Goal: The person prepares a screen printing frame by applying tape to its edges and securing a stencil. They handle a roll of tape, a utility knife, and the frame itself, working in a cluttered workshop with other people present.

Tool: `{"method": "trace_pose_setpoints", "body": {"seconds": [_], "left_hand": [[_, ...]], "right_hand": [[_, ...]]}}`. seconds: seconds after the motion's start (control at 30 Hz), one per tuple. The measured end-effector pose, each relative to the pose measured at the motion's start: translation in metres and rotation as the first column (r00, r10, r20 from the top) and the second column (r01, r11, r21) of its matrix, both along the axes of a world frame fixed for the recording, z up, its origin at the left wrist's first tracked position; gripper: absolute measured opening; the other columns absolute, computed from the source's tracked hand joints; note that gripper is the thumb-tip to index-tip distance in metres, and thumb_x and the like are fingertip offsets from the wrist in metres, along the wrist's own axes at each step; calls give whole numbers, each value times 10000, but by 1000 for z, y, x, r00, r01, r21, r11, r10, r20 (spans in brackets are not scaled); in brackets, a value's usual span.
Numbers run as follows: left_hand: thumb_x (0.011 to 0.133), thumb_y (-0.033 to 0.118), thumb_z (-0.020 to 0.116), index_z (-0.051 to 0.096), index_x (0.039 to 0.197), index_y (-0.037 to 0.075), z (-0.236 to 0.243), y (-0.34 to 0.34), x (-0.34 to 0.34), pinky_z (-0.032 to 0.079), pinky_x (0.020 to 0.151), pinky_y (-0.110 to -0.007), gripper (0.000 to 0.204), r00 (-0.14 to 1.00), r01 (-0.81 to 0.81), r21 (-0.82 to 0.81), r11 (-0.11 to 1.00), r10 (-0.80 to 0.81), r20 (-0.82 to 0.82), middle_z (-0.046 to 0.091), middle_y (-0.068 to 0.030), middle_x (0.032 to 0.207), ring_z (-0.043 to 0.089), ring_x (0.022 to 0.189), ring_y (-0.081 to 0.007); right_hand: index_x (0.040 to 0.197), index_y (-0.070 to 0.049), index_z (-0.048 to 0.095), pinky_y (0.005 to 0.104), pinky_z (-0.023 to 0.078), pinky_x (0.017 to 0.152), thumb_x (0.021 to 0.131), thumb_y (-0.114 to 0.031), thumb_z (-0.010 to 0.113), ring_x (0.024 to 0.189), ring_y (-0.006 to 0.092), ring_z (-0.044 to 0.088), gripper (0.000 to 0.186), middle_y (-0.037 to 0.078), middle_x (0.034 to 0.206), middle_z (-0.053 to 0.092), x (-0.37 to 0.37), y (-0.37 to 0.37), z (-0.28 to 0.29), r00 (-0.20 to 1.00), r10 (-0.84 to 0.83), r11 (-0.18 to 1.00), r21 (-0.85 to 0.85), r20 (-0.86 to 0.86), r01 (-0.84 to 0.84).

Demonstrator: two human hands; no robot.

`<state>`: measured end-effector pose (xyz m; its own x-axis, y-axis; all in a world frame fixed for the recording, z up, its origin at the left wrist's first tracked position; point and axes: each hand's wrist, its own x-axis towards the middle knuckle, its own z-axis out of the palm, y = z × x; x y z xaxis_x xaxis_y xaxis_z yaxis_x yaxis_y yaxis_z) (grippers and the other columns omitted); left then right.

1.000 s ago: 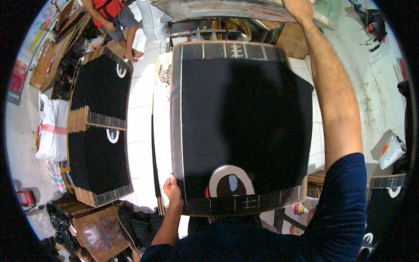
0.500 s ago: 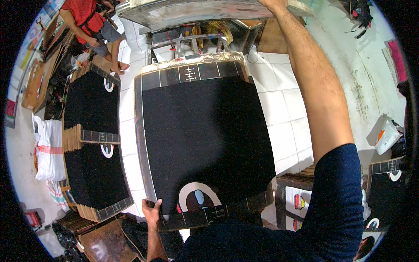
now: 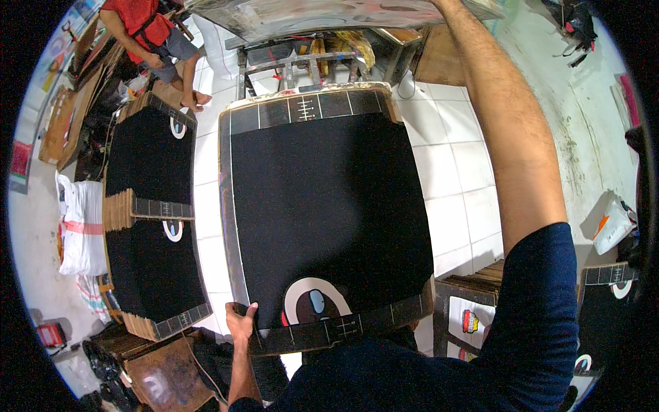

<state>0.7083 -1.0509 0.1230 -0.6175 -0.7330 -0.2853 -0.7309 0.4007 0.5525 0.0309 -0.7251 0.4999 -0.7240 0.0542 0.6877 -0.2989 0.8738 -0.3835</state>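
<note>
In front of me lies a large board (image 3: 230,275) with dark, line-marked end strips. Black fabric (image 3: 329,199) covers most of it, bearing a printed cream arch (image 3: 296,295) with a blue oval inside near my end. My left hand (image 3: 241,321) grips the board's near left corner, thumb on top and fingers at the edge. Toward the top edge my right forearm (image 3: 508,117) stretches out to a wide, smeared panel (image 3: 357,17) tilted up past the board's far end. The right hand itself is cut off by the picture's upper edge.
On the left stands a stack of similar boards (image 3: 120,209) with black printed fabric. White bundles (image 3: 82,230) lie beside it. A person in red (image 3: 141,31) is at the far left. More stacked boards (image 3: 470,281) and a black printed piece (image 3: 604,309) stand at my right.
The whole scene has shifted slightly rightward in view. My right hand, partly visible before at the raised panel, has passed out of the top edge. The left hand keeps its grip on the corner.
</note>
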Motion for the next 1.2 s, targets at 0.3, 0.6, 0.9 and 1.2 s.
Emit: {"method": "trace_pose_setpoints", "body": {"seconds": [0.3,0.6,0.9,1.2], "left_hand": [[730,376,938,492,1213,-63,16,4,-15,519,905,-461,791,998,-41,48,998,39,42,667,-248,1070,665,974,-381],[702,421,950,560,1090,-88,-28,-11,-16,525,837,-445,749,990,82,-119,990,-67,121,608,-219,1023,618,908,-352],[840,523,801,543,1328,-59,-9,-13,-161,374,1102,-544,802,973,191,-444,875,-229,-34,549,-306,1345,501,1283,-467],[927,690,580,438,1568,141,-17,67,-509,154,1191,-702,856,763,528,-577,624,-647,-1,293,-244,1651,209,1550,-434]], "right_hand": [[1307,-51,645,508,486,1045,886,-624,602,1200,457,630,712,300,1252,672,-5,-2,11,997,-37,999,27,67,35],[1269,-61,651,522,484,1033,899,-582,609,1192,464,622,641,306,1240,667,-13,-1,13,1000,-2,999,44,18,1],[1231,-72,667,533,484,1016,883,-545,623,1167,473,626,588,288,1207,683,-13,-4,17,999,38,999,-28,21,-37],[1207,-46,683,521,504,997,901,-533,580,1159,452,650,583,274,1221,689,-35,-5,37,993,110,990,89,-37,-107]]}}
